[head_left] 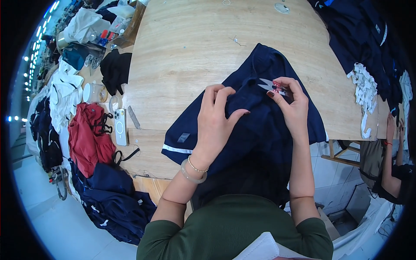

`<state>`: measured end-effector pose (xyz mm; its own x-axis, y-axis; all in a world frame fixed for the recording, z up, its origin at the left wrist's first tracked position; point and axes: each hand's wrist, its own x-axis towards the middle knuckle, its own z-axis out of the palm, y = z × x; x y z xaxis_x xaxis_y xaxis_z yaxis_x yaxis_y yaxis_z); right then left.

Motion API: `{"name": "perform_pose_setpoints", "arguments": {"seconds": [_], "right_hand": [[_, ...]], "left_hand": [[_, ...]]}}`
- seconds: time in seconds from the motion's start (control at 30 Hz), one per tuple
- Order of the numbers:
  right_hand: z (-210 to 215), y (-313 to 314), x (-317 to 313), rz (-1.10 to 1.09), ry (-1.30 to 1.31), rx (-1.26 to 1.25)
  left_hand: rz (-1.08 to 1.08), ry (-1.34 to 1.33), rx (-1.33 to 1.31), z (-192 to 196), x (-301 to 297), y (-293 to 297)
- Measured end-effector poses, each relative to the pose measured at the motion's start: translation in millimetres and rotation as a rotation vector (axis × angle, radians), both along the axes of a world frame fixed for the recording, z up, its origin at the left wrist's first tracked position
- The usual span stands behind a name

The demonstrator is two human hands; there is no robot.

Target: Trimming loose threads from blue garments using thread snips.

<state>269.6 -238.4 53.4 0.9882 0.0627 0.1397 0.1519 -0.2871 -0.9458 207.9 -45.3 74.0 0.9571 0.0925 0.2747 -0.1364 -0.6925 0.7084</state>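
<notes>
Fabric of a navy garment (260, 125) lies spread over the near edge of the wooden bench (182, 52) and hangs down toward the person's lap, with a white stripe along its left hem and a small grey patch just above that stripe. The left hand (216, 117) rests on the cloth with its fingers bent, pinching up a fold of the navy material between thumb and fingertips; a pale bangle and a thin beaded bracelet sit on that wrist. The right hand (291, 106) is closed around a small pair of thread snips (269, 86), whose silver blades point left, toward the pinched fold and just above the cloth. Left of the garment on the bench lie a white phone (121, 126) and a narrow grey strip beside it. Farther left sit a red garment (89, 136), a heap of dark blue garments (115, 199) below it, and white clothing near the bench's far left corner. A pile of white scraps (365, 93) lies at the right edge, with more navy clothing stacked behind it. Another person's arm (390, 164) shows at the far right.
</notes>
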Motion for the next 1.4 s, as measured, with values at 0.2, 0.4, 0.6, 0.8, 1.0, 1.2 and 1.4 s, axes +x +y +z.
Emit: {"name": "perform_pose_setpoints", "arguments": {"seconds": [0.2, 0.4, 0.6, 0.8, 1.0, 1.2, 1.4], "right_hand": [[14.6, 9.2, -3.7, 0.154, -0.086, -0.139], [3.8, 15.1, 0.6, 0.187, -0.312, -0.216], [5.5, 22.4, 1.8, 0.215, -0.421, -0.298], [7.6, 20.3, 2.6, 0.179, -0.373, -0.240], [21.4, 11.1, 22.3, 0.194, 0.188, -0.117], [34.8, 17.6, 75.8, 0.775, 0.484, -0.338], [9.3, 3.7, 96.1, 0.898, 0.366, -0.513]], "left_hand": [[0.110, -0.162, -0.019, -24.6, -1.4, -1.5], [0.100, -0.238, -0.114, -29.7, 4.1, -0.6], [0.143, -0.125, -0.293, -30.3, 6.7, 0.9], [0.234, -0.117, -0.688, -19.4, 11.5, 17.1], [0.232, 0.010, -0.468, -16.3, 10.3, 89.4], [-0.270, 0.287, 0.273, 8.3, -33.6, 44.3], [-0.101, 0.286, 0.412, -16.7, -33.9, 62.6]]}}
